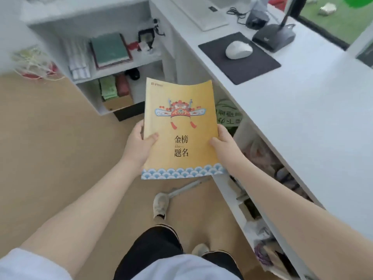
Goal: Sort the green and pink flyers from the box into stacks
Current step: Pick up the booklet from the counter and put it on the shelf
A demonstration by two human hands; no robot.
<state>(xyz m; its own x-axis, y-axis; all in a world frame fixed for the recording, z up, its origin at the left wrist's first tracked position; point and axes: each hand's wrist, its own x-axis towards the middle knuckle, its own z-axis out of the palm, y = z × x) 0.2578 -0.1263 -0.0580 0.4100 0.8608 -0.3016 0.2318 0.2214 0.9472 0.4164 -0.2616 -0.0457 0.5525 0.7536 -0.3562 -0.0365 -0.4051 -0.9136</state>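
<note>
I hold a yellow booklet (181, 126) upright in front of me, its cover showing a red ornate hat, black characters and a blue wave border. My left hand (139, 146) grips its left edge with the thumb on the cover. My right hand (224, 144) grips the right edge the same way. On the bottom shelf of the white shelving sits a cardboard box (118, 102) with green flyers (109, 88) and pink flyers (123, 84) standing in it.
A white desk (302, 110) runs along the right with a mouse (238, 49) on a black pad, a keyboard and a monitor base. Cluttered shelves lie under it. A green book (110, 49) rests on the middle shelf. My feet stand on the tan floor.
</note>
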